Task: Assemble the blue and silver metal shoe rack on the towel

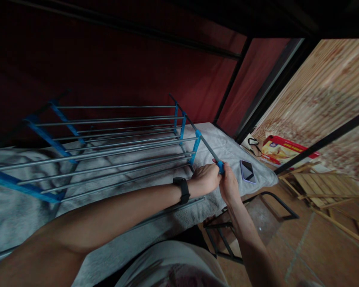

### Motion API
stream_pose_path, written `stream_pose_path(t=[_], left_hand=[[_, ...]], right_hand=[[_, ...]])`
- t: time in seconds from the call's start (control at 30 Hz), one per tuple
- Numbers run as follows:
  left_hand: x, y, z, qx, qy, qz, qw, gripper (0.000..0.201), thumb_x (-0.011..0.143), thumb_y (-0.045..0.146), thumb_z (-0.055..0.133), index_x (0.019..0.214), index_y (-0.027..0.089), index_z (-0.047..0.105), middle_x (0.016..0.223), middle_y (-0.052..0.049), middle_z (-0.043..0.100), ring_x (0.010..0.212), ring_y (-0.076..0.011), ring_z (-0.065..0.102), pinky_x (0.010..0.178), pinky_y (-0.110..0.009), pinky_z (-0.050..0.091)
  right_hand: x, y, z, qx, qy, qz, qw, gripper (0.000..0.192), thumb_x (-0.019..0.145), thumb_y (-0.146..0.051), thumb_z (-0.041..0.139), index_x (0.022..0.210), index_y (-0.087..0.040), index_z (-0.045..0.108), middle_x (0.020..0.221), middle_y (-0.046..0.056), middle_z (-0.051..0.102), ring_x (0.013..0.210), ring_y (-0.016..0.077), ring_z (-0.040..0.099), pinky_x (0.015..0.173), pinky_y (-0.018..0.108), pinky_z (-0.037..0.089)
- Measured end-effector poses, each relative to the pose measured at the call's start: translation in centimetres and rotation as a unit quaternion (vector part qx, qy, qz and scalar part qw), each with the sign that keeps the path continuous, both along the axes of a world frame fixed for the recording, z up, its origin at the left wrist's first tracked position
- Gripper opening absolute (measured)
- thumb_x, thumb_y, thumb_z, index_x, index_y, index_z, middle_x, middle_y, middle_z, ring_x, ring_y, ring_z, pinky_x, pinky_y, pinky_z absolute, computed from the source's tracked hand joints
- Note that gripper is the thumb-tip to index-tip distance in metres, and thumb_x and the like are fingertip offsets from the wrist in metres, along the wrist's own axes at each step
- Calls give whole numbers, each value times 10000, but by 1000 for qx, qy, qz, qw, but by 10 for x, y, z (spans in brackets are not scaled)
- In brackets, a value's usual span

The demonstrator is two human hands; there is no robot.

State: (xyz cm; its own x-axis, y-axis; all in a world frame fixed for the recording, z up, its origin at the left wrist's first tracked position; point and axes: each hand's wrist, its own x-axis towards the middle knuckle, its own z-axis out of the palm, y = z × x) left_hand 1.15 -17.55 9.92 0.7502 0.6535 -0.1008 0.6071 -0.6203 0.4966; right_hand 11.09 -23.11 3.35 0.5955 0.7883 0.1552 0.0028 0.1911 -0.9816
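A partly built rack of grey metal tubes and blue plastic brackets (195,148) lies on its side on a grey plush blanket (218,139). A grey side tube (208,147) slants from its right end toward me. At that tube's near end sits a blue plastic connector (220,166). My left hand (206,178), with a black watch on the wrist, is closed at the connector's left side. Closed round its right side is my right hand (229,185). My fingers hide part of the connector, so how far it sits on the tube cannot be seen.
A phone (247,171) lies on the blanket right of my hands. Beyond it are a red and yellow box (287,150) and a black cable (255,146). A black metal-framed stool (279,203) and a folded wooden slatted piece (329,185) stand on the tiled floor.
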Motion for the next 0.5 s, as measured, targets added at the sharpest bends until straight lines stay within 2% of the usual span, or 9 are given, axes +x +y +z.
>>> stream_pose_path(t=[0.23, 0.5], left_hand=[[0, 4, 0, -27, -10, -15, 999, 256, 917, 303, 487, 1044, 166, 663, 1147, -139, 722, 1124, -288, 672, 877, -347, 541], [6, 12, -12, -53, -15, -31, 998, 276, 905, 341, 494, 1051, 172, 657, 1139, -148, 714, 1112, -294, 667, 811, -328, 534]], right_hand=[[3, 1, -5, -2, -3, 5, 1000, 521, 920, -641, 463, 1088, -246, 757, 1091, 36, 762, 1221, 250, 623, 1124, 420, 417], [4, 2, -11, -8, 32, 12, 999, 533, 925, -636, 457, 1111, -224, 738, 1165, 52, 738, 1232, 243, 610, 1158, 433, 373]])
